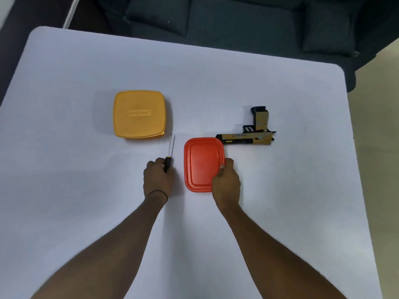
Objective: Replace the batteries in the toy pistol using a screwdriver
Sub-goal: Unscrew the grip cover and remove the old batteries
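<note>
Screwdriver point(168, 152) gripped by left hand point(158, 176); right hand point(226, 180) pinches red lid point(201, 162).

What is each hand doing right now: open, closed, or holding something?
Left hand: grips the screwdriver by its handle.
Right hand: pinches the right edge of the red container.
</note>
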